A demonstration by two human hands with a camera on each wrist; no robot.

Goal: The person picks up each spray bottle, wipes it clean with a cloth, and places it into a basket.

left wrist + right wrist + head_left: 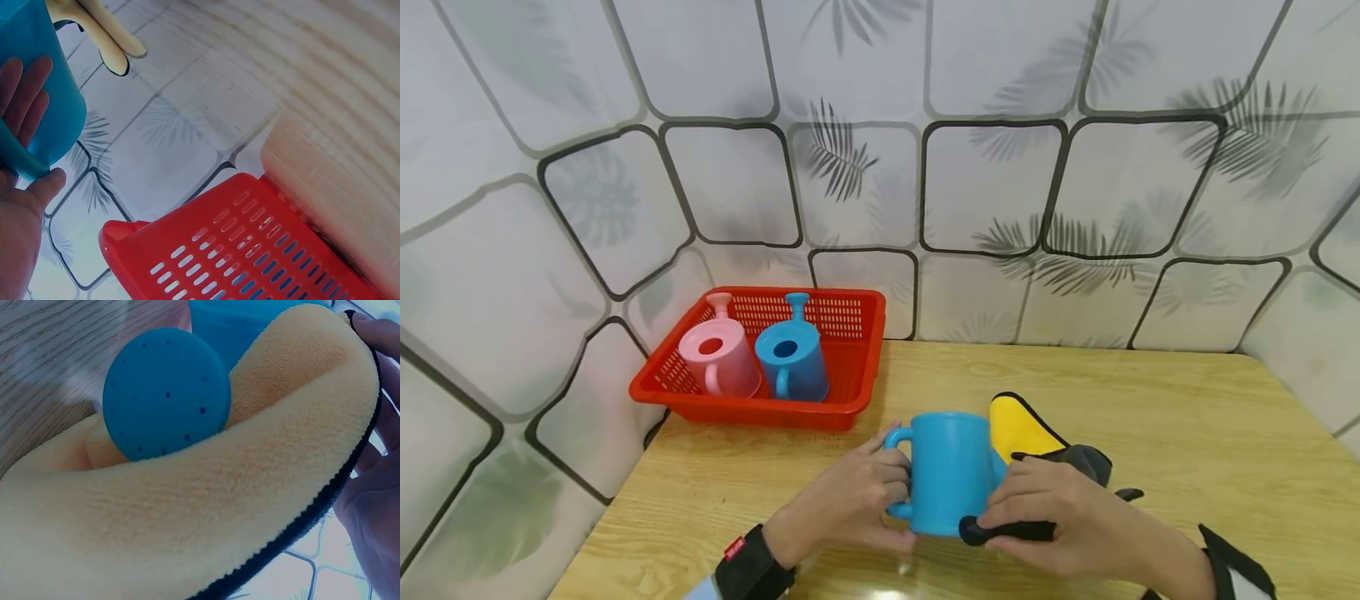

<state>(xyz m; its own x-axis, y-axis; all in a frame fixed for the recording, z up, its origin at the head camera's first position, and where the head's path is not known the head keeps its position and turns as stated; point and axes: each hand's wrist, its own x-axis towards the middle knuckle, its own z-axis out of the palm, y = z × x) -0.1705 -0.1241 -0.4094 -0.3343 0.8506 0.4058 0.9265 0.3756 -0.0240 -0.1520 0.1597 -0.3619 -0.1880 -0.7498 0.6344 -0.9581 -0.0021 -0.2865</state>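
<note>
Just above the table, a blue toy watering can is held upright, its handle toward the left. My left hand grips that handle, fingers curled through the loop; in the left wrist view some of the fingers lie along the can's side. My right hand pinches a yellow cloth with a dark grey side and black edging against the can's right side. In the right wrist view the cloth wraps around the spout below its round, holed sprinkler head.
A red plastic basket stands at the back left of the wooden table. Inside it are a pink watering can and another blue watering can. A patterned wall covering rises behind the table and along its sides.
</note>
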